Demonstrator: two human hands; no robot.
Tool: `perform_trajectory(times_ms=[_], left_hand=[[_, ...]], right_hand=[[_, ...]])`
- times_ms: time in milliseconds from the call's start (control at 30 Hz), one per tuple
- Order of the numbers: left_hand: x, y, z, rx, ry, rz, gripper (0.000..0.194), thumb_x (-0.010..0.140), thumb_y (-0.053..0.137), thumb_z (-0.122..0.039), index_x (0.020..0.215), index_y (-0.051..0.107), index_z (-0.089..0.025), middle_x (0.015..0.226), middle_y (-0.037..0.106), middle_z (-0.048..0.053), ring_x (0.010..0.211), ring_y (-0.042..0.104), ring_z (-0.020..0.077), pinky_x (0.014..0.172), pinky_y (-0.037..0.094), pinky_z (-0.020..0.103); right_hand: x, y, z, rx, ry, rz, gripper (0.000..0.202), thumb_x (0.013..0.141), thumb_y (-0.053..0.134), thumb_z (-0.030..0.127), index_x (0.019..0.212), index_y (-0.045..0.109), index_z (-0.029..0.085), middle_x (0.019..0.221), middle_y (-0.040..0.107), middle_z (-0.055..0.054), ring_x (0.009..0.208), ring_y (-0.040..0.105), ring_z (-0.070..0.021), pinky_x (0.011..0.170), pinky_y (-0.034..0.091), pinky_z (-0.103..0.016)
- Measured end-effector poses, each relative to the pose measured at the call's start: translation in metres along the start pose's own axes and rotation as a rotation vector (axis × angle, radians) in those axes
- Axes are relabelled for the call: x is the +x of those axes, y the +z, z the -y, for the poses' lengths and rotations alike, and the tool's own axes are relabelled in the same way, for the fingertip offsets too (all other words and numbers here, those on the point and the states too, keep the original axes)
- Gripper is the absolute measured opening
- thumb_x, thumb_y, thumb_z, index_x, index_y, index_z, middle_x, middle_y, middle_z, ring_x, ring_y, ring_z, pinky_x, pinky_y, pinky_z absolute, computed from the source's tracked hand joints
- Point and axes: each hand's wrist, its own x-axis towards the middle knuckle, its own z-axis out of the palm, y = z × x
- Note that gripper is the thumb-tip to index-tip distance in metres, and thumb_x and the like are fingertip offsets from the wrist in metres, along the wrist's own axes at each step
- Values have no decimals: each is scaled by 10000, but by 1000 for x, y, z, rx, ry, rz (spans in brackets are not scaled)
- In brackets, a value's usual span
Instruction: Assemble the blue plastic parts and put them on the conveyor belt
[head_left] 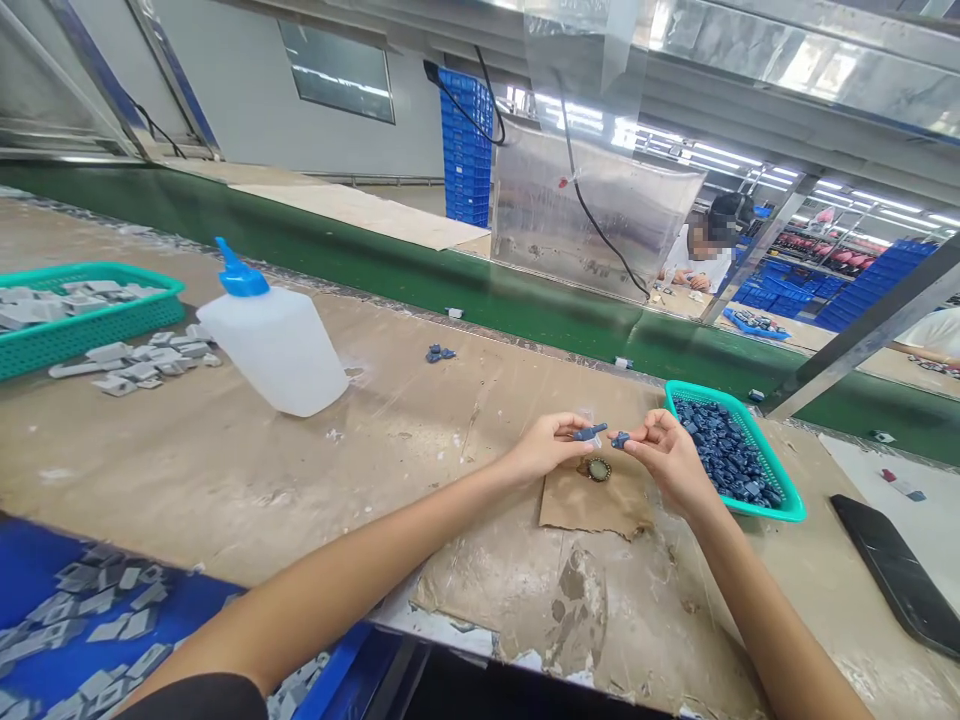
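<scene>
My left hand (546, 447) pinches a dark blue plastic part (589, 432) with a thin peg pointing right; a bit of light grey shows beneath it. Just to its right, my right hand (670, 457) grips a smaller dark blue piece (619, 440) between thumb and finger. The two pieces are close together but apart. Below them a small round dish or cap (599, 469) rests on a torn brown cardboard piece (592, 505). Beside my right hand stands a green basket (787, 500) heaped with small dark blue parts (724, 450).
A white bottle (281, 345) with a blue nozzle stands left of centre. Light grey parts (139, 362) lie by another green basket (90, 335). A black phone (896, 575) is at right. Behind runs a green conveyor belt (360, 270); a co-worker (701, 255) sits beyond. A blue bin (45, 560) holds grey parts.
</scene>
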Motion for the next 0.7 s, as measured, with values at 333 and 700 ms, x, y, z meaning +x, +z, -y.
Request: perform_trajectory(times_ms=[333,700], left_hand=[[-6,5,1,59,13,37,240,610,706,-239,819,644,-139,801,664,42,730,608,143,712,479,256],[-29,28,-20,197,227,-158,220,642,664,-320,804,643,-173,888,680,43,826,627,199,794,510,315]], right_hand=[[-5,10,-2,121,30,-21,492,529,774,234,781,351,219,601,527,84,714,587,-124,679,441,-232],[-17,19,15,107,-116,9,435,561,734,288,865,430,220,606,456,93,769,622,-169,718,490,-299]])
